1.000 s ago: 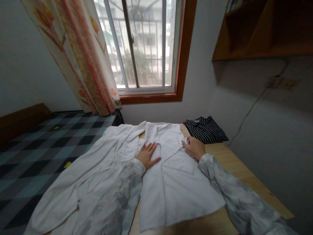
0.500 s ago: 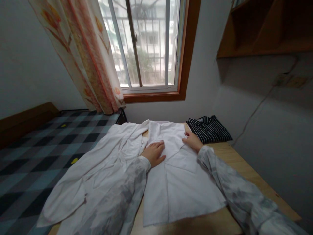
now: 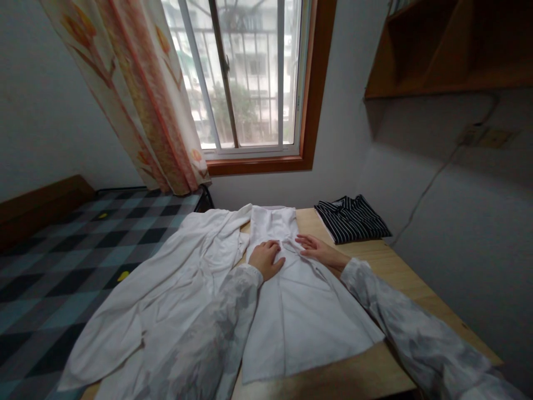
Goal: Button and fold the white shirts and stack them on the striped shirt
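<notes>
A white garment [image 3: 308, 322] lies lengthwise on the wooden table, with a seam running down its middle and a wide hem near me. My left hand [image 3: 267, 260] rests on its upper part, fingers slightly bent and thumb apart. On the right, my right hand [image 3: 320, 250] has its fingers stretched out over the garment's folded-in edge, pointing toward my left hand. Small creases bunch up between the two hands. A second piece of white clothing [image 3: 166, 278] spreads loosely to the left, partly under my left sleeve; whether it joins the first is unclear.
A folded black-and-white striped shirt [image 3: 353, 219] sits at the table's [image 3: 400, 278] far right corner. Left of the table is a bed with a checked cover [image 3: 37, 266]. Beyond are a window [image 3: 254, 83] and a flowered curtain [image 3: 141, 94]; a wooden shelf [image 3: 425, 66] hangs upper right.
My right hand has moved left, and the garment's upper right edge has come inward with it, baring table beside the striped shirt. My left hand stays nearly in place.
</notes>
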A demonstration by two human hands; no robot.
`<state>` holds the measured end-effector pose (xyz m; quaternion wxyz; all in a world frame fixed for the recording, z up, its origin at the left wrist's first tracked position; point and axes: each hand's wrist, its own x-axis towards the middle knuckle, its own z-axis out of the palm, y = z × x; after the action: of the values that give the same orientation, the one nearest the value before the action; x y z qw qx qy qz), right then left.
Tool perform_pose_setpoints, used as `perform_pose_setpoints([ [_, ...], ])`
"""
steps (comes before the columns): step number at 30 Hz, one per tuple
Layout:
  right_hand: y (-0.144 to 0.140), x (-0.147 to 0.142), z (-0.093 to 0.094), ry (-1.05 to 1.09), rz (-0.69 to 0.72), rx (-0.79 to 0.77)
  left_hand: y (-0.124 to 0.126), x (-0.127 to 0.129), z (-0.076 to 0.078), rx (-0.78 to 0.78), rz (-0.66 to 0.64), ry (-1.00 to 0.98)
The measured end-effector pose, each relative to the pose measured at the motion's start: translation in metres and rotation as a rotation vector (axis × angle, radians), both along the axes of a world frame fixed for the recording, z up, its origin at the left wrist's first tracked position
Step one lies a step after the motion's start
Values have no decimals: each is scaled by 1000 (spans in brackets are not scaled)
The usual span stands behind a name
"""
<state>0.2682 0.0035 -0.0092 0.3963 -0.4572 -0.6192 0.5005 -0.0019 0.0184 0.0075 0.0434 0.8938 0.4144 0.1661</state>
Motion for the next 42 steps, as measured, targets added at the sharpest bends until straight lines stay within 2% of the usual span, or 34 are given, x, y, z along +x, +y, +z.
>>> perform_pose_setpoints([
  [3, -29, 14, 3, -89, 3, 46, -3, -1, -5, 8, -6, -44],
  [6, -56, 21, 12, -302, -61, 128, -6, 1, -6, 16, 4, -63],
  [8, -70, 18, 18, -408, -71, 189, -7, 4, -5, 23, 15, -85],
  [11, -81, 5, 24, -453, -29, 228, -4, 11, 1, -24, 46, -148],
  [16, -82, -21, 29, -365, 134, 140, 11, 26, 10, -240, 224, -214],
  [19, -80, -23, 33, -277, 172, 98, 19, 35, 10, -254, 331, -174],
  [21, -83, -18, 37, -347, 92, 145, 22, 41, 7, -235, 356, -160],
  [24, -94, -6, 41, -585, -36, 224, 25, 47, 0, -234, 357, -189],
  [28, -113, 5, 43, -784, -6, 204, 33, 50, -9, -225, 358, -245],
  [32, -121, 2, 38, -861, 1, 215, 47, 53, -17, -176, 335, -254],
  [36, -112, -3, 32, -928, -91, 225, 63, 62, -20, -128, 354, -265],
  [42, -100, -4, 28, -852, -191, 223, 94, 73, -23, -133, 377, -302],
])
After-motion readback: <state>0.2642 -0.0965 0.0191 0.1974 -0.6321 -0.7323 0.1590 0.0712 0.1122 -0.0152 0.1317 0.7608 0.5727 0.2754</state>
